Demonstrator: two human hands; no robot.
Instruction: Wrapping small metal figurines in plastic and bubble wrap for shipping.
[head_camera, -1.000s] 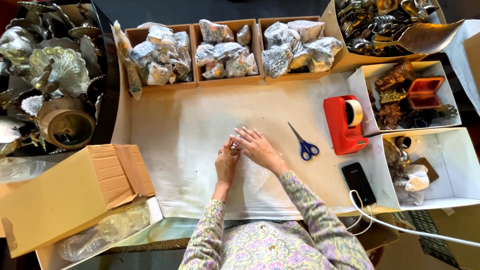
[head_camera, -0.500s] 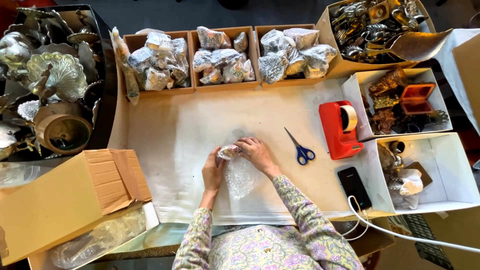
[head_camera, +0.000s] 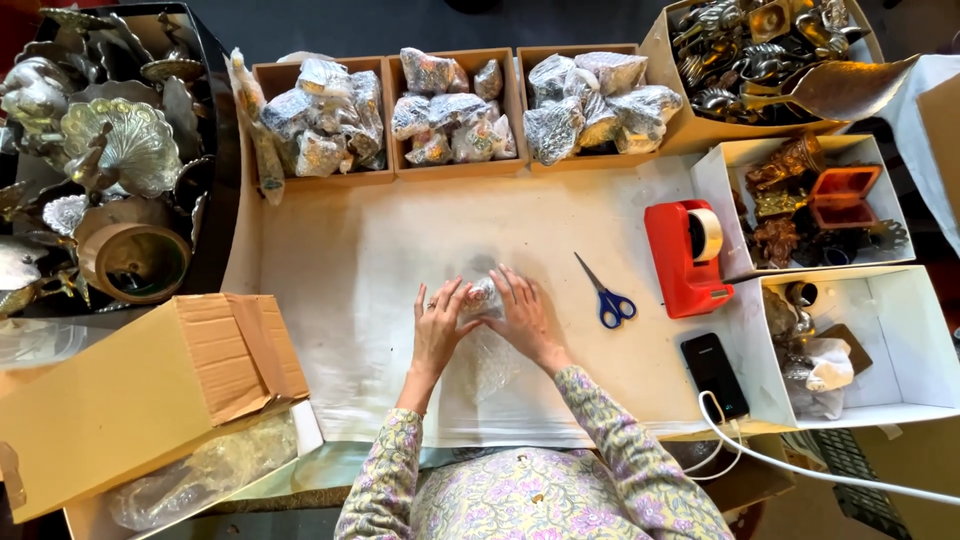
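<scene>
I saw both hands cupped around a small lumpy object half-wrapped in clear bubble wrap, lying on the pale paper-covered table just left of the blue-handled scissors. The left hand and right hand each had fingers curled onto the bundle, grasping it from opposite sides. I judged it light, its wrap soft and slippery, best gripped around the firm middle.

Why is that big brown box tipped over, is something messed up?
The big brown cardboard box lies on its side at the table's left edge, flaps open, resting on a white box holding clear plastic wrap. Otherwise nothing looks spilled or broken; both hands press a small bubble-wrapped bundle.
</scene>
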